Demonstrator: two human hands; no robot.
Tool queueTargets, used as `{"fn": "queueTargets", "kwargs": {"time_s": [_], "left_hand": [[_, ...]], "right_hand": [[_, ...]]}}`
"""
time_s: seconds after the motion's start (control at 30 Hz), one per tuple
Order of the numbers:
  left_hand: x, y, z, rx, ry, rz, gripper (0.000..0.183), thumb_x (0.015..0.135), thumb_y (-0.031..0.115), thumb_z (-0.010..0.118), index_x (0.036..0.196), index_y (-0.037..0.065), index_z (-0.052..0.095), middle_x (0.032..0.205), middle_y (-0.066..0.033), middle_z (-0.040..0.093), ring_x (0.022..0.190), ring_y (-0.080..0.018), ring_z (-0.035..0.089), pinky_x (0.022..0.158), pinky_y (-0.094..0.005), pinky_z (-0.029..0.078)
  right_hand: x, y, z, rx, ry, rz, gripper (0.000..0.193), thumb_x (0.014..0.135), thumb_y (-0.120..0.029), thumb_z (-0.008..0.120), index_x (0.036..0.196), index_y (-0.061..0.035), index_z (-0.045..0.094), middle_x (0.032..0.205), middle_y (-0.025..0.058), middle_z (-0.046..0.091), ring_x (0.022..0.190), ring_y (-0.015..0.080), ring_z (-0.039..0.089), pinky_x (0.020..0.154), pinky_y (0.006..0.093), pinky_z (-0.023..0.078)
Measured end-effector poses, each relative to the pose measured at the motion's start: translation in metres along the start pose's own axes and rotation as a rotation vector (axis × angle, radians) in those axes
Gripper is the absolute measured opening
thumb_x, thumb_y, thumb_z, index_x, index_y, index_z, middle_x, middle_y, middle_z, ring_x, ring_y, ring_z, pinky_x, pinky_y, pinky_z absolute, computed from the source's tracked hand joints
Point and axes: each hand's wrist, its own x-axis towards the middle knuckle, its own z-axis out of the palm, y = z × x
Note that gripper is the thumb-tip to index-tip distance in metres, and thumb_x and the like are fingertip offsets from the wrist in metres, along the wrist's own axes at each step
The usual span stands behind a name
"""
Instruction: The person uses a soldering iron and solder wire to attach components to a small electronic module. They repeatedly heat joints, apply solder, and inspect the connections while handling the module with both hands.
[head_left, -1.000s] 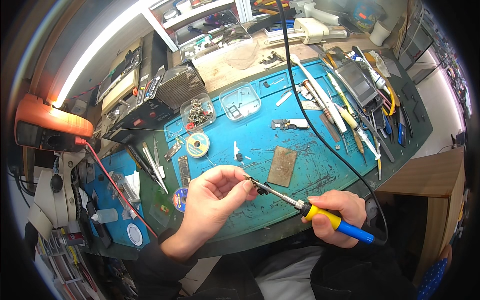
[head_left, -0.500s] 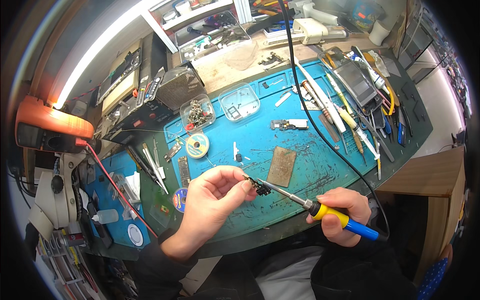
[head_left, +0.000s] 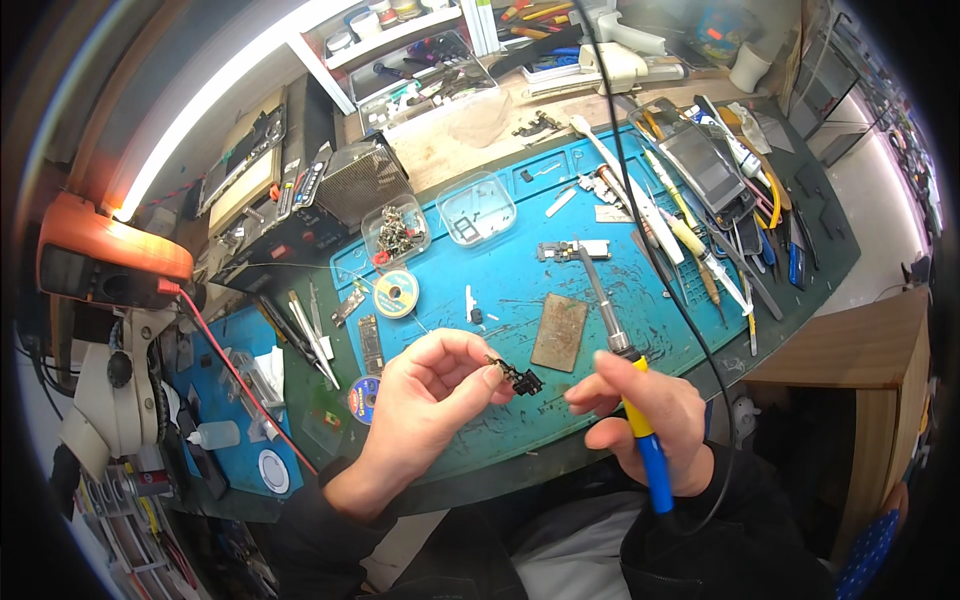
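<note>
Between thumb and fingertips, my left hand (head_left: 420,405) pinches a small black electronic part (head_left: 523,380) above the near side of the blue mat (head_left: 500,320). A soldering iron (head_left: 650,460) with a yellow and blue handle lies in my right hand (head_left: 675,425). Its metal shaft points away from me, toward a small phone circuit board (head_left: 575,250) on the mat; whether the tip touches it I cannot tell. Thumb and index finger of this hand are stretched toward the black part, apart from it. A worn brown metal plate (head_left: 560,332) lies just beyond both hands.
Solder wire spools (head_left: 396,293), a clear box of small metal bits (head_left: 396,230) and a clear tray (head_left: 478,208) stand at left and centre. Tweezers and pens (head_left: 700,240) crowd the right. The black cable (head_left: 640,230) hangs across the view. An orange meter (head_left: 110,245) sits left.
My right hand has swung the soldering iron away from the black part, so its shaft points to the far side. Its thumb and index finger have loosened. My left hand keeps its pinch.
</note>
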Motion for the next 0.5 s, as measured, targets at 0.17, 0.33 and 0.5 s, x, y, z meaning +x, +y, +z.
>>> {"fn": "queueTargets", "kwargs": {"time_s": [0.17,0.33,0.5], "left_hand": [[-0.003,-0.001,0.0,-0.031,-0.076,-0.004,0.015,0.107,0.004,0.071,0.119,0.001,0.063,0.112,-0.0082,0.074,0.103,-0.0163,0.075,0.094,-0.0327,0.061],[-0.003,-0.003,0.0,-0.053,-0.094,0.012,0.015,0.108,0.005,0.07,0.12,0.0,0.062,0.113,-0.0094,0.073,0.105,-0.017,0.074,0.094,-0.0332,0.062],[-0.002,-0.003,-0.002,-0.032,-0.08,-0.031,0.019,0.108,0.004,0.07,0.124,-0.001,0.061,0.116,-0.0107,0.073,0.105,-0.018,0.074,0.095,-0.0345,0.062]], "right_hand": [[0.021,-0.008,0.018,-0.215,0.029,-0.153,0.059,0.088,-0.012,0.091,0.142,-0.0071,0.068,0.106,0.0121,0.073,0.083,0.0257,0.071,0.07,0.0349,0.059],[0.02,0.002,0.033,-0.277,0.101,-0.227,0.059,0.088,-0.007,0.087,0.145,-0.0133,0.072,0.085,0.0033,0.058,0.072,0.021,0.062,0.06,0.0341,0.052],[0.02,0.002,0.034,-0.309,0.11,-0.216,0.057,0.088,-0.008,0.088,0.143,-0.0124,0.073,0.083,0.0037,0.056,0.068,0.0206,0.059,0.057,0.0344,0.05]]}}
